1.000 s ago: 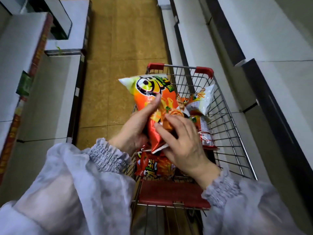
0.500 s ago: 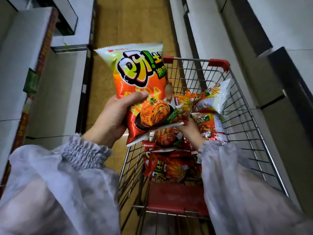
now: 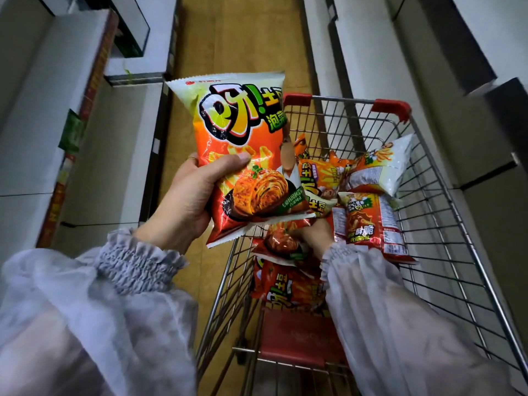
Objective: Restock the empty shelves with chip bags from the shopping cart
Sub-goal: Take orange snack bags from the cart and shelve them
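Chip bag (image 3: 243, 144) up in my left grip (image 3: 188, 201): the thumb lies across the bag's front, the other fingers are curled round behind its left edge, so the grip is clamped on the lower left part of the bag. The bag stands upright, print toward me, orange and red with a pale top. It hangs over the cart's left edge, partly above the floor (image 3: 237, 38) of the aisle and partly above the cart (image 3: 428, 224). A thin ring (image 3: 192, 158) shows on one finger.

My right grip (image 3: 314, 235) is down inside the cart, near the middle, resting among the bags. The bottom seam of the raised bag covers its fingers, so I cannot tell whether it is apart or closed on anything. A red bag (image 3: 281, 242) lies just beside it on the left, touching the wrist.

More bags lie loose in the cart. A white bag (image 3: 380, 167) sits tilted toward the far right corner. An orange bag (image 3: 320, 175) lies left of it, half hidden behind the raised bag. A red bag with a label panel (image 3: 368, 224) leans along the right side. Another red bag (image 3: 285, 290) lies at the near end, against the red seat flap (image 3: 297, 338).

White shelves (image 3: 37, 110) run along my left and more shelving (image 3: 428, 67) along my right. Both of my sleeves (image 3: 85, 310) are pale and sheer with gathered cuffs.
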Demonstrator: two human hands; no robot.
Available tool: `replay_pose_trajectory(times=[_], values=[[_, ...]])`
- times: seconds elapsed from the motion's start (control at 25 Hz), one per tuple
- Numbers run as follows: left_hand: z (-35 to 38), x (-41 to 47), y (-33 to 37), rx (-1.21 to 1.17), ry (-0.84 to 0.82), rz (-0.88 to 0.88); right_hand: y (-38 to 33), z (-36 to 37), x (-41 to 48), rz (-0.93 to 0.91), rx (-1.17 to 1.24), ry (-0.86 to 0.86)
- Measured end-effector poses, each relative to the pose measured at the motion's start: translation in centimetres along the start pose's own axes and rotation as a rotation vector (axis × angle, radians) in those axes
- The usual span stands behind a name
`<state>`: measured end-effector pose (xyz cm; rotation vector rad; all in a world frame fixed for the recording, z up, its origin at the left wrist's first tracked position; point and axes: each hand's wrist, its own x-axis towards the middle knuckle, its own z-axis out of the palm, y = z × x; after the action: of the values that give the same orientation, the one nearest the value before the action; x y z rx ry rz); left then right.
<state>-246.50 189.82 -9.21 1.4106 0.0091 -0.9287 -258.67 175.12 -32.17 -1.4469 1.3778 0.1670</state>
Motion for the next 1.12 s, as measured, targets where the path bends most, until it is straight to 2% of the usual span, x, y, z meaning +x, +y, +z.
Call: replay_pose_trajectory(times=[0.16, 0.32, 0.52, 0.76, 0.92, 1.12], values=[[0.3, -1.5, 1.1, 0.014, -0.018, 0.015, -1.5, -4.0, -3.6, -0.007, 0.210, 0.078], [1.6, -3.8, 2.8, 0.010, -0.040, 0.053, -4.4, -10.4, -9.1, -0.209, 0.362, 0.138], [6.3, -9.0, 4.1, -0.010, -0.139, 0.122, -6.6, -20.3, -19.3, -0.484, 0.440, 0.306], [12.1, -17.7, 5.1, 0.012, -0.323, 0.210, -5.0, -27.3, -31.1, -0.712, 0.390, 0.505], [14.7, -24.4, 5.5, 0.044, -0.444, 0.253, -2.8, -30.2, -38.3, -0.785, 0.320, 0.654], [18.0, -32.6, 6.2, 0.099, -0.627, 0.309, 1.1, -33.9, -48.6, -0.867, 0.200, 0.956]])
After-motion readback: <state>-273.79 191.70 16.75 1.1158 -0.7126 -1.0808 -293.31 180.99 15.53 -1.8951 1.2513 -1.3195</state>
